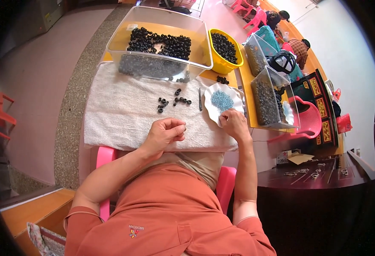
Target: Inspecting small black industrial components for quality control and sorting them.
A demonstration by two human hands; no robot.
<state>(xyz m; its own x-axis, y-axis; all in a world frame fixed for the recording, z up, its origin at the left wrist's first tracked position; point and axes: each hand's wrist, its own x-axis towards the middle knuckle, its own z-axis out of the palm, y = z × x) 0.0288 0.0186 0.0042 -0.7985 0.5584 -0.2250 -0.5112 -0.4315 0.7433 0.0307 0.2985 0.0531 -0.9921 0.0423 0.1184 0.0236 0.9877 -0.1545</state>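
Observation:
My left hand (165,135) hovers over the near edge of the white towel (115,111), its thumb and fingers closed in a pinch. Whatever sits in that pinch is too small to make out. Over the near rim of a white wavy-edged plate (208,103) my right hand (236,124) is closed, fingertips bent down and hidden. A heap of small light-blue bead-like pieces (222,100) lies in the plate. Dark tweezers (200,99) rest left of the plate. Beyond my left hand several small black cylindrical parts (182,100) are scattered on the towel.
A large clear bin (115,47) of black parts stands at the back, beside a yellow tub (241,62) of similar parts. More clear bins (269,102) stand on the right, near a pink chair (309,119). A dark table (311,175) is at right; people sit far off.

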